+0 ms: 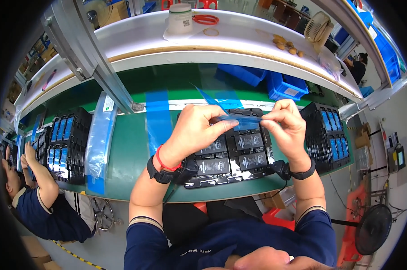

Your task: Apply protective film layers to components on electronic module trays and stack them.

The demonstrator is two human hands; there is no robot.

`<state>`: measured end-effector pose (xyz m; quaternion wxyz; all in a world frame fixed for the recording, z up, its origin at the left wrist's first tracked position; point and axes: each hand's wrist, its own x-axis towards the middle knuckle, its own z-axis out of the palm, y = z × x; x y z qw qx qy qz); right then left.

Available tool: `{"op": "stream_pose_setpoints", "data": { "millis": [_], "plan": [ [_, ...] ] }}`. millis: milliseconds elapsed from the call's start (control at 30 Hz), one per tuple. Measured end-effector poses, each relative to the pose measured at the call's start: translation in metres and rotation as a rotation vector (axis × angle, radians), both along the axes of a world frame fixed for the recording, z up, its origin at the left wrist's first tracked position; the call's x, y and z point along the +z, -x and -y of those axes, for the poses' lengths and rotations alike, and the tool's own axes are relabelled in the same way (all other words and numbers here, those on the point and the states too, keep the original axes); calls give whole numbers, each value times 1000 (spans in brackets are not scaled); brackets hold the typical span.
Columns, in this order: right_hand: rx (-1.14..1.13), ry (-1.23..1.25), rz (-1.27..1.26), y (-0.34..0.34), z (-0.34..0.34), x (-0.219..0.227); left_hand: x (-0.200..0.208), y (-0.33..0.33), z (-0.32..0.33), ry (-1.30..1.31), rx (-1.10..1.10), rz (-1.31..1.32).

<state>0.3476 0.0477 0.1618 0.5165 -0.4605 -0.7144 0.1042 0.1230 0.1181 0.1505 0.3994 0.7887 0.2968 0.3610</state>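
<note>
Over the black tray (203, 183), a strip of blue film (246, 120) is stretched between my two hands. My left hand (196, 128) pinches its left end between thumb and fingers, and a thin blue corner sticks up behind that hand. The right end is pinched by my right hand (285, 128). Beneath them, flat black battery packs (253, 160) lie in the tray's pockets; my hands and the film hide its far part. Each wrist wears a black strap, with a small black device beside it.
Stacked black trays (329, 135) with blue-faced packs stand at right; another stack (79, 148) is at left, beside clear plastic bags (97, 144). Blue film strips (158, 119) lie on the green table. Blue bins (286, 85) sit under the shelf (140, 40). A co-worker (46, 198) sits at left.
</note>
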Motion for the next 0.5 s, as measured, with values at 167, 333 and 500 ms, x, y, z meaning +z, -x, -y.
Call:
{"op": "stream_pose_setpoints", "data": {
  "millis": [167,333,500],
  "plan": [
    [84,385,-533,-31,7,-10,7,10,-6,-46,95,48],
    [33,652,-587,-62,22,-58,2,25,-14,49,209,291],
    [141,758,-808,-79,57,-93,12,35,-13,94,211,431]
  ]
}}
